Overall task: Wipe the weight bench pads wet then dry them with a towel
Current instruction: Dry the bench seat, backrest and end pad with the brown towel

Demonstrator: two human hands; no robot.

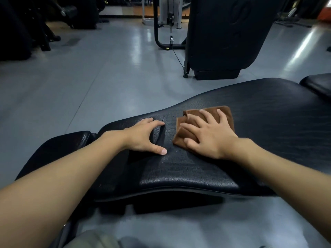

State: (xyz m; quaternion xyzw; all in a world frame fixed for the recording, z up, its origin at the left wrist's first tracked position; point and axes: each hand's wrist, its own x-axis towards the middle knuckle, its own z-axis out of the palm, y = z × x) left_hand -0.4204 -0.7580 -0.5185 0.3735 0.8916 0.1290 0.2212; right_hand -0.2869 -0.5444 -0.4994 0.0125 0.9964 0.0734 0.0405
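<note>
on the bench pad [259,126], the right hand [209,136] pressed a cloth [227,114], fingers flat; left hand [143,136] braced empty; unpinched cloth might bunch.

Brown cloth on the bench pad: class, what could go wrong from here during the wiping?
1. The brown cloth lies bunched under the flat right hand; it may slide out or leave streaks.
2. The left hand rests on the bench pad beside the cloth, so that patch could be skipped.
3. The smaller pad at the left may get missed.
</note>
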